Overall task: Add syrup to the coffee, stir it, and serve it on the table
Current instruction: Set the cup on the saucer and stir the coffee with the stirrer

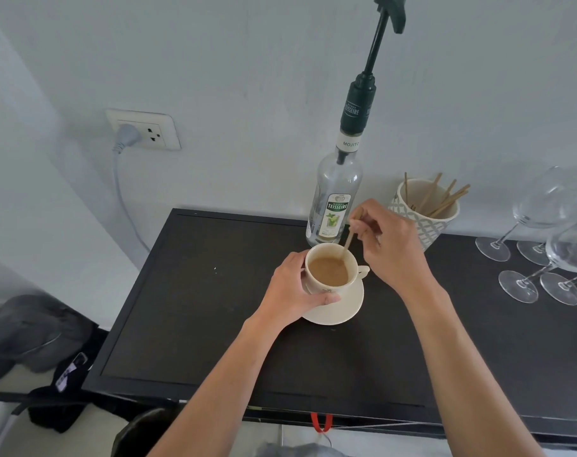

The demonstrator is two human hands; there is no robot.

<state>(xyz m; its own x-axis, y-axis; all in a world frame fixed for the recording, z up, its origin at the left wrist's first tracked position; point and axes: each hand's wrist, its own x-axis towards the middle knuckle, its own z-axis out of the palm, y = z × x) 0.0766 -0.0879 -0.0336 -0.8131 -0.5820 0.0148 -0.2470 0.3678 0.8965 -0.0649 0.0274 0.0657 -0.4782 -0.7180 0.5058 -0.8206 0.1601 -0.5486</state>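
A cream cup (330, 258) of light brown coffee stands on a cream saucer (343, 308) on the black table (198, 308). My left hand (293, 288) grips the cup's left side, thumb across its front. My right hand (389, 245) pinches a thin wooden stir stick (348, 240) whose lower end dips into the coffee at the cup's far rim. The cup handle points right, under my right hand. Just behind the cup stands a clear syrup bottle (335, 199) with a tall black pump, nearly empty.
A patterned white holder (425, 222) with several wooden sticks sits behind my right hand. Several wine glasses (544, 245) stand at the right. A wall socket (145, 130) with a grey cable is on the left wall. Bags lie on the floor at the lower left.
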